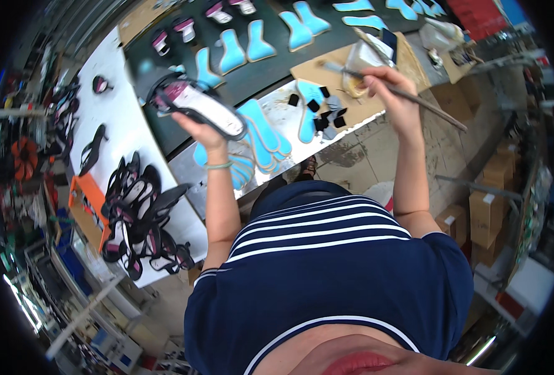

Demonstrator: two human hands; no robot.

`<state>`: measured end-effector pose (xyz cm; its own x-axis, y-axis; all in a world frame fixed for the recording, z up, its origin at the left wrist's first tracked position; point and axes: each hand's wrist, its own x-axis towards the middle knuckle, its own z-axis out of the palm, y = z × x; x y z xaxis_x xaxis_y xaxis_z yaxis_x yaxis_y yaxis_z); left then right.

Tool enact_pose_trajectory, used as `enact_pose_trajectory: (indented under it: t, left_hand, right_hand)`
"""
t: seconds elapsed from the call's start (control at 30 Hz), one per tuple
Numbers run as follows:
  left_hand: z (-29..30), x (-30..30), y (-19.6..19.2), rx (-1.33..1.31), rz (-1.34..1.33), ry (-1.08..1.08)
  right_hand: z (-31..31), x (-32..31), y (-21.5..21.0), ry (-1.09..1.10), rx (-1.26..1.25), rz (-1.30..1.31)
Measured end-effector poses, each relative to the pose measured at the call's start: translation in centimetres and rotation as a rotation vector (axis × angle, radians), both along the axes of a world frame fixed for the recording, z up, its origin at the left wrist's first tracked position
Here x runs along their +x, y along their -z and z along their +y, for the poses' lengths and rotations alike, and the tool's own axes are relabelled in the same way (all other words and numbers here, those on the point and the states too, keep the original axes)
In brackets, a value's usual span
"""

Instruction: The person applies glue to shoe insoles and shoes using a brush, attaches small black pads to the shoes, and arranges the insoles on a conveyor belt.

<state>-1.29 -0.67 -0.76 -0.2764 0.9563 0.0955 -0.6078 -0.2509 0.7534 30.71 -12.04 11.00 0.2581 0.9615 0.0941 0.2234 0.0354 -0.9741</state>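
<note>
In my left hand (200,132) is a black sandal (196,107) with a pale footbed and a purplish-pink patch toward its far end, held above the bench. My right hand (394,94) grips a long-handled brush (430,107). Its bristle end points left, beside a whitish container (366,61) with yellowish residue on its rim. Between my hands, a blue insole (306,122) lies among several small black squares (334,117). A fanned pile of blue insoles (266,134) rests just right of my left wrist.
Rows of blue insoles (232,53) and a few sandal parts (184,29) lie on the dark green conveyor belt (164,134) ahead. A heap of black sandals (143,215) and an orange box (89,209) occupy the white table at left. Cardboard boxes (486,215) stand at right.
</note>
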Motion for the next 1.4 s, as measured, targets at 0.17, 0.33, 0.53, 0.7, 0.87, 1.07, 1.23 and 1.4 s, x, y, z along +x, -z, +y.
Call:
enact_pose_trajectory:
  t: [0.17, 0.33, 0.53, 0.7, 0.87, 1.07, 1.23, 1.4]
  left_hand:
    - [0.4, -0.5, 0.9, -0.120, -0.095, 0.189]
    - [0.1, 0.1, 1.2, -0.179, -0.031, 0.235]
    - [0.0, -0.1, 2.4, -0.246, 0.009, 0.317]
    - [0.2, -0.1, 2.9, -0.266, 0.024, 0.305]
    - [0.5, 0.4, 3.0, -0.289, 0.042, 0.327]
    - [0.1, 1.4, 1.9, -0.244, 0.049, 0.301]
    - [0.7, 0.8, 2.6, -0.146, 0.058, 0.300]
    - [0.3, 3.5, 0.2, -0.134, -0.056, 0.514]
  right_hand:
    - [0.3, 10.0, 8.4, 0.102, -0.245, -0.230]
    - [1.4, 12.0, 13.9, 0.188, -0.282, -0.411]
    - [1.4, 12.6, 12.8, 0.122, -0.350, -0.211]
    - [0.5, 13.8, 10.6, 0.165, -0.230, -0.078]
    - [-0.5, 12.3, 11.6, 0.061, -0.406, 0.141]
    - [-2.7, 13.5, 14.2, 0.272, -0.391, 0.211]
    - [-4.3, 9.7, 8.7, -0.238, -0.036, 0.964]
    - [-1.8, 4.3, 1.2, -0.416, 0.184, 0.930]
